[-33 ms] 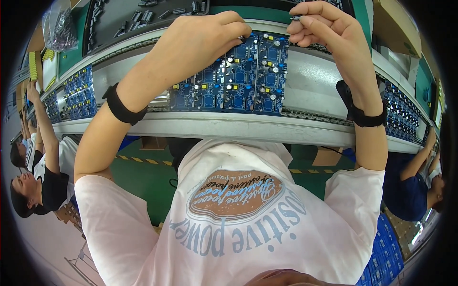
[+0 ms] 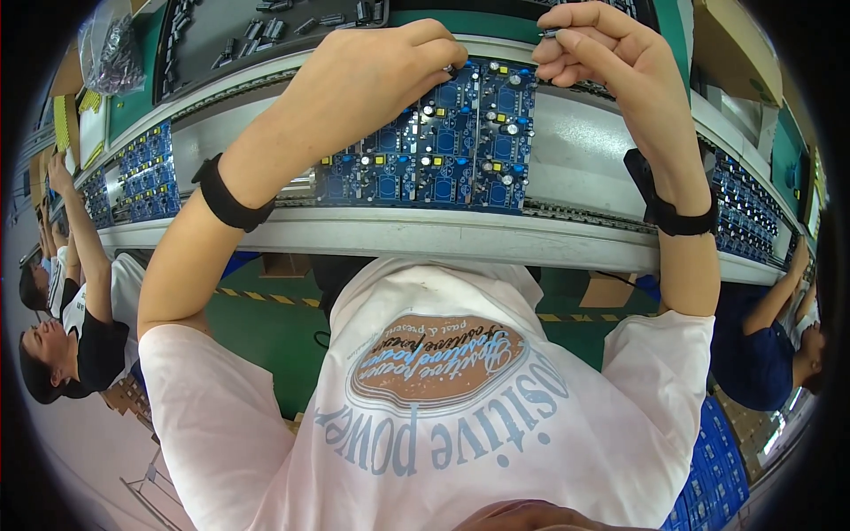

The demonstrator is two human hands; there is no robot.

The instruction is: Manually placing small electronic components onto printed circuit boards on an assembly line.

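Observation:
A blue circuit board panel (image 2: pixel 447 168) lies on the conveyor in front of me, with small yellow, white, silver and blue components on it. My left hand (image 2: pixel 381 75) reaches over its far edge, fingers pinched on a small dark capacitor (image 2: pixel 452 71) that is mostly hidden. To the right, beyond the panel's far corner, my right hand (image 2: pixel 611 53) is raised with the palm side showing. Its thumb and fingertips hold a dark cylindrical capacitor (image 2: pixel 549 34), apart from the board.
Behind the conveyor rail (image 2: pixel 390 223), a black tray (image 2: pixel 199 62) holds several loose dark capacitors. A clear bag of parts (image 2: pixel 113 49) sits at the far left. More circuit boards (image 2: pixel 146 173) lie along the line on both sides. Co-workers (image 2: pixel 93 310) work at left and right.

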